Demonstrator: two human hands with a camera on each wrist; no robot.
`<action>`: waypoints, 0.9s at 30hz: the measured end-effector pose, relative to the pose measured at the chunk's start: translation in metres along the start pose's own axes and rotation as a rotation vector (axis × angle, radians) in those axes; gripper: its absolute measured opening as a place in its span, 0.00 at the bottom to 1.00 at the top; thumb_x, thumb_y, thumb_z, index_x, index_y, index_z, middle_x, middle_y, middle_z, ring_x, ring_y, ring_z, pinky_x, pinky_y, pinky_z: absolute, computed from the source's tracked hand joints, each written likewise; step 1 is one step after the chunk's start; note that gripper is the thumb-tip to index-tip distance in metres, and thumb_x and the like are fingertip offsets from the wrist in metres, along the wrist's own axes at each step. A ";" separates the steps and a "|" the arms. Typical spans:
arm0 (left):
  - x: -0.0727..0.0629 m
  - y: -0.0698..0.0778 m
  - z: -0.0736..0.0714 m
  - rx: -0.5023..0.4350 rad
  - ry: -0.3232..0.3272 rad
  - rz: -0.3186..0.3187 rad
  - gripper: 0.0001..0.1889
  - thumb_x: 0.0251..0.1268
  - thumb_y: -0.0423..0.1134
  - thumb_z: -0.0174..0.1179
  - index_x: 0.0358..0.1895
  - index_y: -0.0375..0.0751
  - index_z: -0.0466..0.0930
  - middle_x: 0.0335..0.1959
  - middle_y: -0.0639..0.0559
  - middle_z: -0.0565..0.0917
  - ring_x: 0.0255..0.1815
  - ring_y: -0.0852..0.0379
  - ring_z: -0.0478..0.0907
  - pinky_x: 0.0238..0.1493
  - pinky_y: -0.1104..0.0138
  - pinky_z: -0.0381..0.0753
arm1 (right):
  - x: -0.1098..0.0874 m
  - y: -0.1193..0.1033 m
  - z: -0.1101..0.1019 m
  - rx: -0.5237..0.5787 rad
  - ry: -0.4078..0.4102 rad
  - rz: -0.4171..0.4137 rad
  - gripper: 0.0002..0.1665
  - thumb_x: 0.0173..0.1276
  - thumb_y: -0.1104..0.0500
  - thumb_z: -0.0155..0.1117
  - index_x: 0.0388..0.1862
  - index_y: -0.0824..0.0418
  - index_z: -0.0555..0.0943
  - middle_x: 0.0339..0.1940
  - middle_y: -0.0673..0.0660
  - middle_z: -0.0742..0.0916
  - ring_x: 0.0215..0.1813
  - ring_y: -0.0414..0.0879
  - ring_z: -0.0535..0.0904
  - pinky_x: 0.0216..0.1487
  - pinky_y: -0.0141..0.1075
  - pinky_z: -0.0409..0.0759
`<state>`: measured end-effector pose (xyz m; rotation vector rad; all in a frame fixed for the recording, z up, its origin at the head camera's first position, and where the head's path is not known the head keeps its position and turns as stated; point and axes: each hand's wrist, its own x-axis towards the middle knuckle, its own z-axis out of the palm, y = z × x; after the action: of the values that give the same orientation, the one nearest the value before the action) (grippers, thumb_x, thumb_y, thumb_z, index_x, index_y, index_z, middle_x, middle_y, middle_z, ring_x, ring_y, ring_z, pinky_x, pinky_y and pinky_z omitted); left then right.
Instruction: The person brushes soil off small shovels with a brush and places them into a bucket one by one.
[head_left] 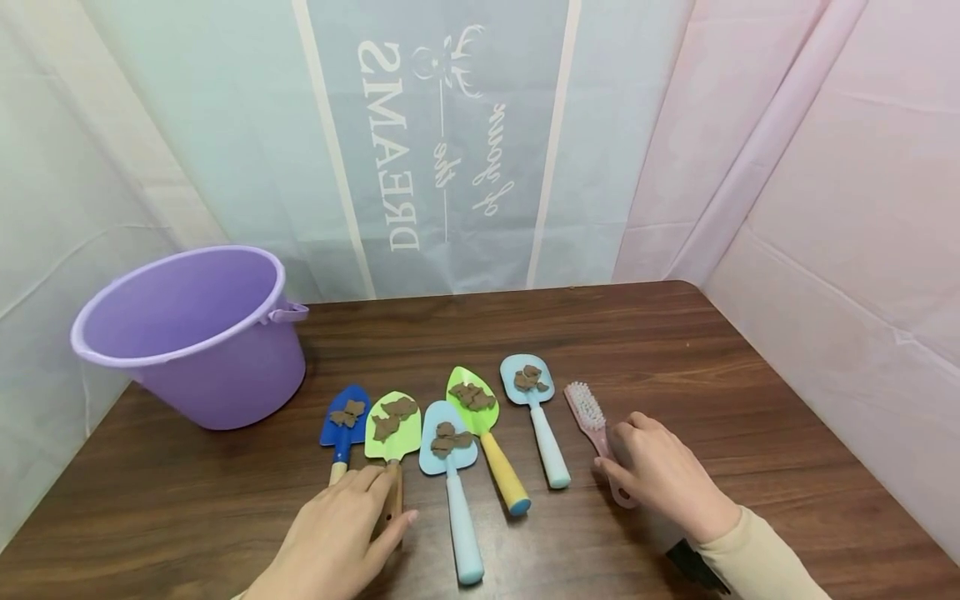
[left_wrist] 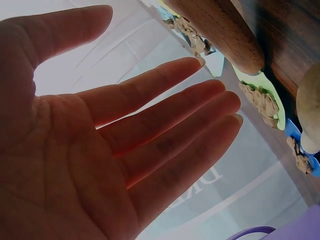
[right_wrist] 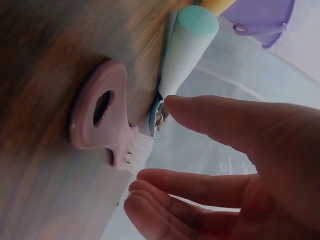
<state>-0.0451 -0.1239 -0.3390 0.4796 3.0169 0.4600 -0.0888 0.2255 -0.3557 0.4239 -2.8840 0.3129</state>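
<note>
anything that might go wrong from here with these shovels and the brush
The dark blue shovel and wooden-handled green shovel lie close together by the left hand, so lifting one may knock the other. Brown lumps sit on their blades, so a tilt might spill them onto the table. The brush lies bristles up; the right hand might need to turn it over.

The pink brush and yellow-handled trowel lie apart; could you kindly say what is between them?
In the head view, a light-blue shovel bearing brown clumps lies between the trowel and the brush.
</note>
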 end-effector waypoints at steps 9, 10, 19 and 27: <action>-0.002 -0.003 0.002 0.015 0.008 0.010 0.29 0.60 0.57 0.61 0.56 0.37 0.78 0.49 0.49 0.81 0.52 0.51 0.79 0.47 0.53 0.80 | -0.001 0.000 0.003 0.030 -0.038 0.020 0.18 0.50 0.55 0.75 0.19 0.57 0.72 0.19 0.49 0.67 0.22 0.40 0.60 0.23 0.32 0.61; -0.002 -0.003 0.002 0.019 0.007 0.009 0.29 0.60 0.57 0.61 0.56 0.37 0.78 0.48 0.50 0.82 0.51 0.52 0.79 0.46 0.54 0.80 | -0.001 0.000 0.004 0.031 -0.041 0.019 0.19 0.51 0.55 0.75 0.19 0.56 0.71 0.19 0.49 0.67 0.22 0.40 0.60 0.23 0.32 0.60; -0.003 -0.003 0.001 0.025 -0.005 -0.005 0.28 0.59 0.58 0.62 0.53 0.40 0.80 0.44 0.52 0.81 0.46 0.56 0.79 0.43 0.56 0.80 | -0.003 0.000 0.008 0.036 -0.076 0.032 0.19 0.50 0.57 0.75 0.18 0.56 0.70 0.19 0.49 0.67 0.22 0.41 0.61 0.22 0.33 0.61; -0.005 -0.005 0.003 0.051 0.003 0.007 0.25 0.58 0.58 0.62 0.49 0.42 0.81 0.37 0.58 0.79 0.39 0.62 0.75 0.36 0.61 0.78 | -0.003 0.000 0.009 0.045 -0.068 0.033 0.18 0.48 0.61 0.75 0.17 0.56 0.70 0.19 0.49 0.69 0.21 0.40 0.63 0.21 0.33 0.62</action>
<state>-0.0417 -0.1291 -0.3428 0.4925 3.0377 0.3849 -0.0873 0.2245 -0.3651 0.4024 -2.9575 0.3762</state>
